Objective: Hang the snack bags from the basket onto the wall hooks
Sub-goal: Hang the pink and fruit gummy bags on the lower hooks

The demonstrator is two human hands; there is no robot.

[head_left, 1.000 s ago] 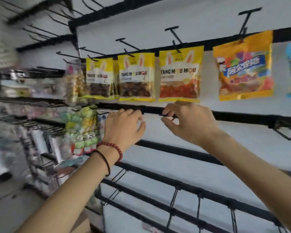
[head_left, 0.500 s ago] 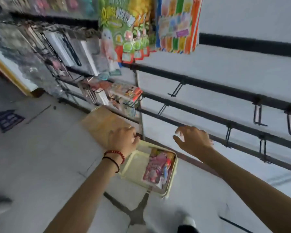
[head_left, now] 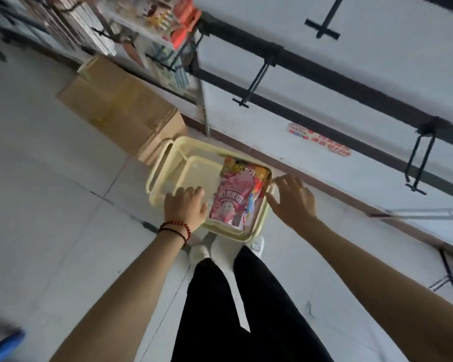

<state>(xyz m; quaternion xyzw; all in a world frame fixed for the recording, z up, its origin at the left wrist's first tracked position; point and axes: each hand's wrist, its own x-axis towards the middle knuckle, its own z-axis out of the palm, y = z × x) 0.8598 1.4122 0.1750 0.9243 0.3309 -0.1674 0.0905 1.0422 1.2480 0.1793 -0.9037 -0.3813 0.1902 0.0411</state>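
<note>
A pale yellow basket stands on the floor by the wall. A pink snack bag lies in its right half, on top of other bags. My left hand hovers over the basket's near left side, fingers relaxed, holding nothing. My right hand is spread open just right of the basket's rim, empty. Bare black wall hooks stick out from the black rails above.
Brown cardboard boxes sit on the floor left of the basket. Packed racks of goods fill the upper left. Another bare double hook juts out at right. My legs and white shoes are just below the basket.
The view has swung down from the hung yellow bags to the floor. Both hands dropped from the rail to the basket, now close over it.
</note>
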